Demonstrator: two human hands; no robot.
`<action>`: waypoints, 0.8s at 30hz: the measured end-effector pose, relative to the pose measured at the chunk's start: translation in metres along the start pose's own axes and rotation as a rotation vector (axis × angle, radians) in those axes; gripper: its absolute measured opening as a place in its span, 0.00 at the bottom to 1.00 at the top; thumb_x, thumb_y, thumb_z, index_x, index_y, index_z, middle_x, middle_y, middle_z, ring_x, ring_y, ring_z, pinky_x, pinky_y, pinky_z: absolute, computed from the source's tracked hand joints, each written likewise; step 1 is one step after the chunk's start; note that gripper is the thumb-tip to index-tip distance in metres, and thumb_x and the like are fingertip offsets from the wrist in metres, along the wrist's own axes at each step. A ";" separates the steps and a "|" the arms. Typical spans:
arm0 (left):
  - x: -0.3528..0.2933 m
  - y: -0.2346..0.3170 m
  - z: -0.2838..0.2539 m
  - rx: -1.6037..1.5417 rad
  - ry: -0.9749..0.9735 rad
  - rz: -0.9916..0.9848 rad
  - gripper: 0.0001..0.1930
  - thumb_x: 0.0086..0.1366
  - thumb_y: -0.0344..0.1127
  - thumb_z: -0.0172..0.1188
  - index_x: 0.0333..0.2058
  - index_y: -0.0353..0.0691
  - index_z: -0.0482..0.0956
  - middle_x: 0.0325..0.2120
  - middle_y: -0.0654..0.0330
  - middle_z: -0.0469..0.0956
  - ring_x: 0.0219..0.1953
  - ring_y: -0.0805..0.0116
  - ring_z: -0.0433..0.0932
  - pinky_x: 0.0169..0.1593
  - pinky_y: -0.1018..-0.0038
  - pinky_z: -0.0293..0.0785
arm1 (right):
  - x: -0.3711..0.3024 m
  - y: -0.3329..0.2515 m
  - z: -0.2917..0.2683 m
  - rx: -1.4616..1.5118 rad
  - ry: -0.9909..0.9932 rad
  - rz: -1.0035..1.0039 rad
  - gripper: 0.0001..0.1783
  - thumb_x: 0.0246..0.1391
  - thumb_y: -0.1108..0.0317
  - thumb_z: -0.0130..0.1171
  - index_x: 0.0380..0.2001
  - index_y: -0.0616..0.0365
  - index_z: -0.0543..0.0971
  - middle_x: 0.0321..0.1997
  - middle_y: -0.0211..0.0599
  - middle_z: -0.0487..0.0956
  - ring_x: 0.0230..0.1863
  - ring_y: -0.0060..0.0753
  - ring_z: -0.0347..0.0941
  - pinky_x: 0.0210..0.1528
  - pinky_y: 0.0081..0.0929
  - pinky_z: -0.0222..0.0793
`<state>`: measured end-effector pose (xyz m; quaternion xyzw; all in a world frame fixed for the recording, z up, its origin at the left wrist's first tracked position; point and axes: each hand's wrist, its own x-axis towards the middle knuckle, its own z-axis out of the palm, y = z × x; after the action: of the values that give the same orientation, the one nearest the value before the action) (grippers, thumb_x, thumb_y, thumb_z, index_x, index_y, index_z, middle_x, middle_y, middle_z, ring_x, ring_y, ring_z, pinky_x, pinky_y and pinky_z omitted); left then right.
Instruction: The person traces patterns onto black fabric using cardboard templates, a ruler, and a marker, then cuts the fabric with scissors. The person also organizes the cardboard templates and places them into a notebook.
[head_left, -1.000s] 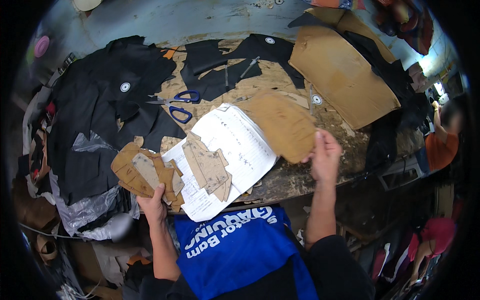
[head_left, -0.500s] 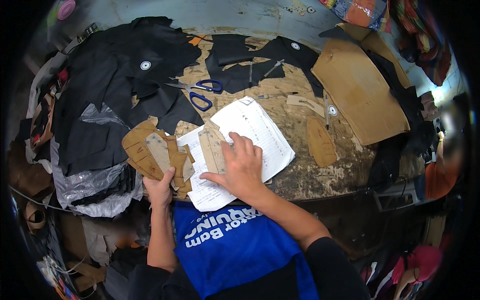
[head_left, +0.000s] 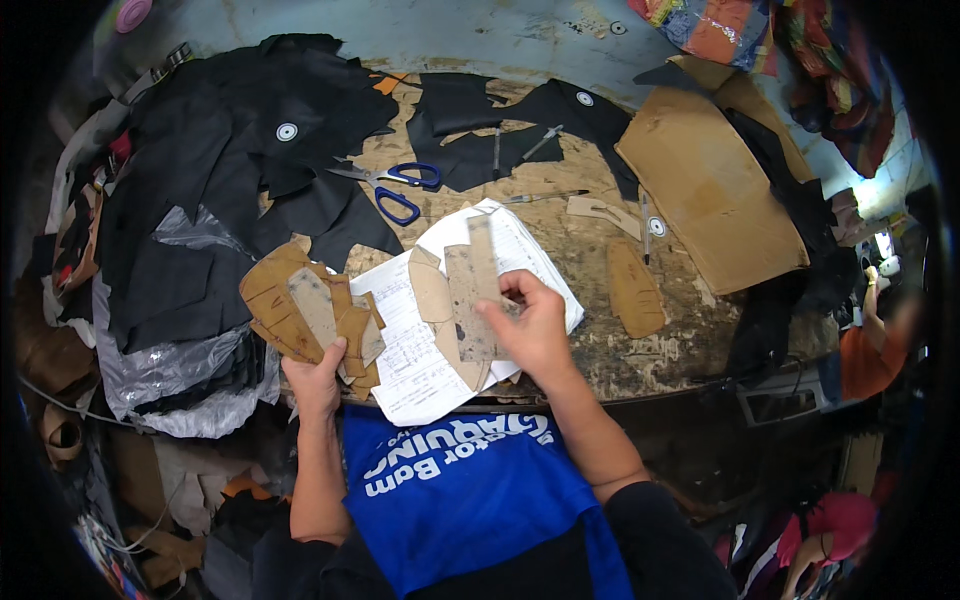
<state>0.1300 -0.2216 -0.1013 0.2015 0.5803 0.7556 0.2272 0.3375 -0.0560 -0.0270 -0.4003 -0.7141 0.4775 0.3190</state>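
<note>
A fanned bunch of brown and grey cardboard pattern pieces [head_left: 268, 305] is gripped by my left hand [head_left: 313, 382], its thumb on top. Over an open notebook [head_left: 405, 350] with handwritten lined pages, my right hand [head_left: 535, 325] pinches a speckled grey cardboard pattern piece [head_left: 468, 315] between thumb and fingers. A paler, curved pattern piece [head_left: 430, 290] lies on the pages just left of it, partly overlapped. Beyond the notebook rest blue-handled scissors [head_left: 400, 190], blades pointing left.
Black material [head_left: 220, 150] is heaped at the left above clear plastic [head_left: 190, 365]. Pens and a brown pattern piece [head_left: 633, 290] lie on the worn wooden table [head_left: 590, 365]. A large cardboard sheet [head_left: 715, 190] is at the right; beyond it, a person's orange sleeve [head_left: 868, 365] shows.
My right hand has moved slightly right and gone from lying spread over the notebook to pinching the speckled piece. More pattern pieces now show on the pages. My left hand keeps its bunch.
</note>
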 end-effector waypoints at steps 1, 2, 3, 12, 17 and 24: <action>0.000 0.000 0.000 0.027 0.010 -0.008 0.20 0.51 0.19 0.62 0.45 0.27 0.71 0.40 0.55 0.77 0.39 0.67 0.77 0.46 0.73 0.72 | 0.002 -0.001 -0.005 0.159 0.006 -0.030 0.14 0.44 0.76 0.66 0.35 0.68 0.76 0.33 0.39 0.79 0.33 0.25 0.75 0.37 0.23 0.72; 0.001 0.000 0.000 0.026 0.004 -0.013 0.21 0.51 0.19 0.63 0.45 0.27 0.71 0.41 0.55 0.77 0.40 0.67 0.77 0.46 0.73 0.72 | 0.002 -0.002 -0.012 0.307 0.011 -0.006 0.12 0.46 0.76 0.65 0.35 0.69 0.76 0.30 0.38 0.80 0.30 0.22 0.75 0.34 0.20 0.72; 0.001 0.000 -0.001 0.001 -0.005 -0.016 0.21 0.51 0.19 0.63 0.46 0.27 0.71 0.41 0.55 0.77 0.40 0.66 0.77 0.47 0.73 0.72 | 0.001 -0.002 -0.018 0.457 0.015 0.044 0.10 0.49 0.76 0.63 0.34 0.69 0.75 0.27 0.37 0.80 0.28 0.20 0.75 0.31 0.17 0.72; 0.001 -0.003 -0.002 -0.023 0.016 -0.026 0.22 0.52 0.17 0.62 0.47 0.28 0.69 0.43 0.55 0.75 0.42 0.66 0.76 0.49 0.72 0.71 | -0.009 0.028 -0.108 0.501 0.533 -0.172 0.09 0.53 0.79 0.60 0.38 0.70 0.74 0.35 0.41 0.80 0.32 0.20 0.76 0.37 0.16 0.73; 0.002 -0.003 -0.004 0.023 0.016 -0.017 0.22 0.52 0.17 0.62 0.47 0.28 0.69 0.43 0.54 0.75 0.42 0.66 0.76 0.49 0.72 0.71 | -0.024 0.055 -0.146 -0.289 0.855 -0.278 0.07 0.51 0.76 0.62 0.32 0.66 0.75 0.34 0.42 0.81 0.30 0.30 0.77 0.36 0.20 0.71; 0.004 -0.006 -0.006 0.001 -0.005 -0.007 0.22 0.52 0.18 0.61 0.48 0.28 0.69 0.44 0.54 0.75 0.42 0.65 0.76 0.49 0.72 0.71 | -0.046 0.075 -0.158 -0.057 0.785 -0.234 0.07 0.55 0.73 0.58 0.32 0.66 0.73 0.37 0.47 0.79 0.38 0.36 0.79 0.35 0.25 0.75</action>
<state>0.1240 -0.2233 -0.1082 0.2013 0.5810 0.7540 0.2311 0.5112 -0.0120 -0.0468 -0.4769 -0.5919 0.2292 0.6081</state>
